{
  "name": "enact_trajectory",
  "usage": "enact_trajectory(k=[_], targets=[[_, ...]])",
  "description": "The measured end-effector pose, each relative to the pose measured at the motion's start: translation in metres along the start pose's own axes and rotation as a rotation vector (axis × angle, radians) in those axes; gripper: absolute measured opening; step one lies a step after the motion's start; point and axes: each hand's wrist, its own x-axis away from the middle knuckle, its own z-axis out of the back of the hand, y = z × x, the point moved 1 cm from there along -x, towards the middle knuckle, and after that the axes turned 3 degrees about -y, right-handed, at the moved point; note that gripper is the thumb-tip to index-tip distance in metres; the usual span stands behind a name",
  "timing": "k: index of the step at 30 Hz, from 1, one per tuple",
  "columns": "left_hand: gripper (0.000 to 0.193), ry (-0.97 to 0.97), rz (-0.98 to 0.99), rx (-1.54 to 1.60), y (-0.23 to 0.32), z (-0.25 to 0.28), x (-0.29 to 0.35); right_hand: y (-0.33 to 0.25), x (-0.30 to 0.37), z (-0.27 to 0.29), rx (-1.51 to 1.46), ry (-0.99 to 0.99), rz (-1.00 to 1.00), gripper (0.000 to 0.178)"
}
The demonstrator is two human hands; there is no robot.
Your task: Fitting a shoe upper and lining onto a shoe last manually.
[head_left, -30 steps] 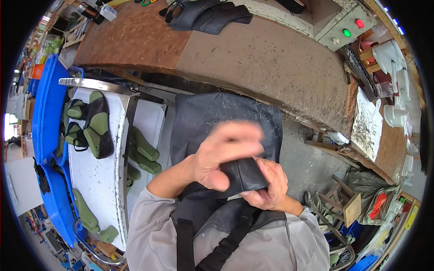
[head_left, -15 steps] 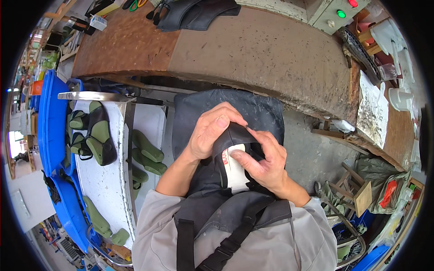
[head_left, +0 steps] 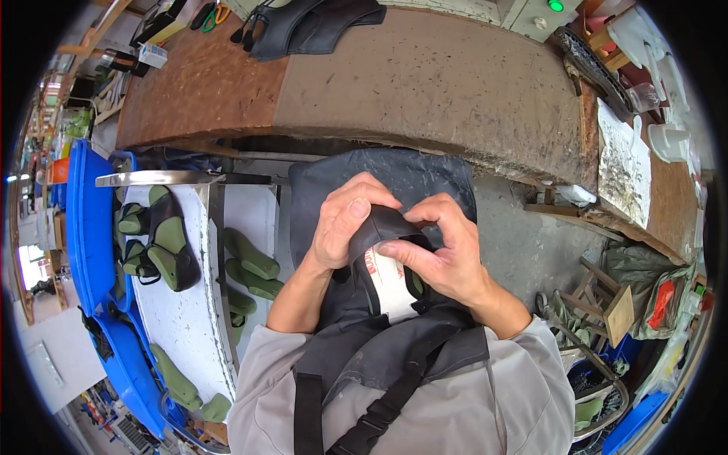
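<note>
A black shoe upper [head_left: 374, 230] sits over a last, above my lap, with its sole side facing up. Along that side runs a white insole [head_left: 392, 292] with red print. My left hand [head_left: 337, 231] is closed around the upper's left side, thumb along the outside. On the other side my right hand [head_left: 453, 256] grips the upper, its thumb pressed against the edge beside the insole and its forefinger bent near the far end. A dark apron [head_left: 402, 353] covers my lap under the shoe. The undersides of both hands' grips are hidden.
A brown workbench [head_left: 425, 83] spans the far side, carrying black leather pieces [head_left: 318, 30]. At left, a white rack [head_left: 171, 318] holds green lasts [head_left: 250, 254] and black sandals on lasts [head_left: 168, 239]. Blue bins [head_left: 89, 227] stand beyond it. A wooden stool [head_left: 607, 303] is at right.
My right forefinger has bent and drawn back from the upper's far end. The right thumb has shifted slightly left and farther up. My left hand keeps its grip, and the view has shifted slightly.
</note>
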Motion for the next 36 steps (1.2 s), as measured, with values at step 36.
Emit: enact_trajectory(k=[36], targets=[[0.049,0.075,0.237,0.202,-0.034,0.011,0.005,0.033,0.054,-0.017,0.002,0.134,-0.042,0.033]])
